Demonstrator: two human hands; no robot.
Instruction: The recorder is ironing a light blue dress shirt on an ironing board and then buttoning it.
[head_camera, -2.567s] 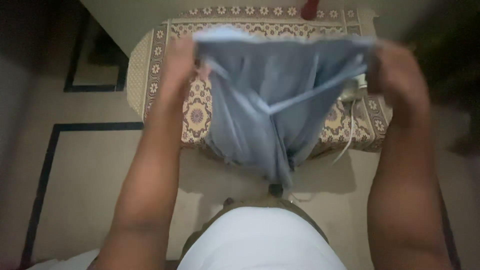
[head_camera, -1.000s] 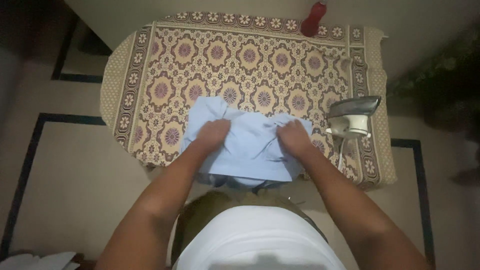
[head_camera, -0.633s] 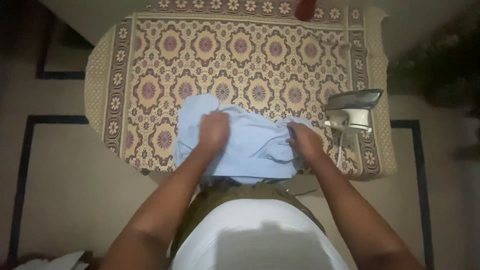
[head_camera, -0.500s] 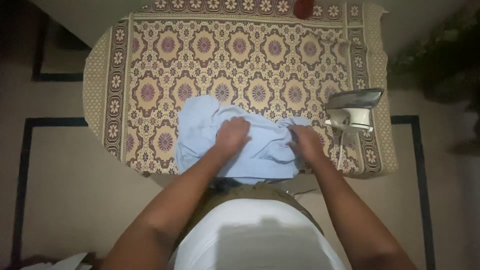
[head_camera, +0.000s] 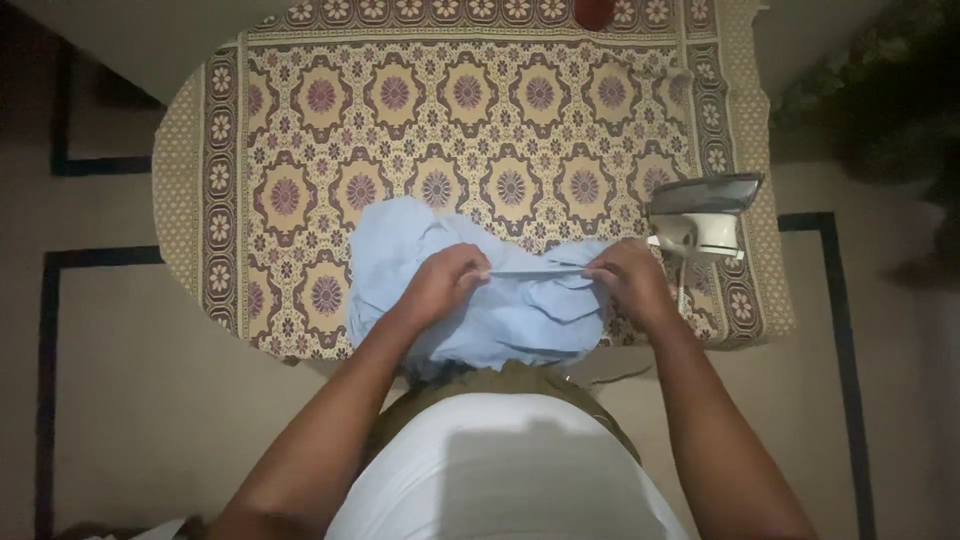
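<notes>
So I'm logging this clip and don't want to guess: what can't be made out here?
All in the head view:
- Red thing: cut off by the top edge, kind unclear.
- Cloth: bunched, near end hidden by the person's body; garment type unclear.
- Iron: its cord runs behind the right hand.
- Left hand: fingertips curl into the cloth.
- Right corner: too dark.

floor (head_camera: 150, 400) — beige, dark inlaid lines | patterned board cover (head_camera: 300, 120) | light — dim

pale blue garment (head_camera: 520, 310), floral cloth (head_camera: 400, 120), perhaps beige-maroon
</notes>
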